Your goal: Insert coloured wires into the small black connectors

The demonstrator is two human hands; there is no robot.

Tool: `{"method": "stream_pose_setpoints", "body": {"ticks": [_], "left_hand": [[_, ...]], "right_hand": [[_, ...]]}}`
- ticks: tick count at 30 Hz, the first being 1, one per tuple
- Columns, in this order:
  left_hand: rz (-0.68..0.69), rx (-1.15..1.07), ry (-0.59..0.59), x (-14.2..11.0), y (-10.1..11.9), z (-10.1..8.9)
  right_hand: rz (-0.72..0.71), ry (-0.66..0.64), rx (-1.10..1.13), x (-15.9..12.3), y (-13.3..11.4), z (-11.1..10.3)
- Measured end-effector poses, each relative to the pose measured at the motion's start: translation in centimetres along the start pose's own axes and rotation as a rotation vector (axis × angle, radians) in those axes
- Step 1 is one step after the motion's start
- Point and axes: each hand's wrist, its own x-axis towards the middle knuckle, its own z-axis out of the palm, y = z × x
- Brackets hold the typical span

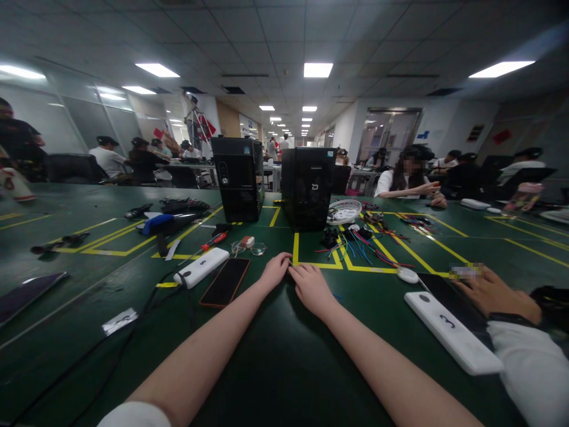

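My left hand (275, 270) rests low over the green table with its fingers curled in and pressed together. Right beside it, my right hand (311, 287) is bent the same way, its fingertips meeting those of the left. Whatever may be between the fingertips is too small to make out. Just beyond the hands stand two black computer towers (309, 190), the other tower (237, 184) being further left. Near my left forearm lie a dark smartphone (226, 283), a white power bank (202, 267) marked 8 and a pair of glasses (258, 248).
Yellow tape (317, 265) marks the green table. Coloured cables (355, 243), a white basket (344, 210) and a red screwdriver (214, 240) lie about. On the right, a co-worker's hand (500, 293) is near a white power bank (453, 332) marked 3. Another person (411, 178) sits across the table.
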Motion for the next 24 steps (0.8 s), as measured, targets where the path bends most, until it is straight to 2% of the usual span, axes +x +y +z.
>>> {"method": "stream_pose_setpoints", "body": {"ticks": [4,8,15,24], "left_hand": [[-0.039,-0.063,0.024,-0.06,0.16,0.02],[-0.048,-0.018,0.038,-0.36,0.66,-0.27],[0.007,0.042,0.050,-0.50,0.58,-0.09],[0.047,0.060,0.005,-0.02,0.54,0.16]], "right_hand": [[0.019,0.008,-0.027,0.12,-0.41,-0.41],[0.039,0.006,-0.056,0.21,-0.57,-0.52],[0.029,0.016,-0.035,0.17,-0.53,-0.37],[0.035,0.018,-0.038,0.21,-0.79,-0.22]]}}
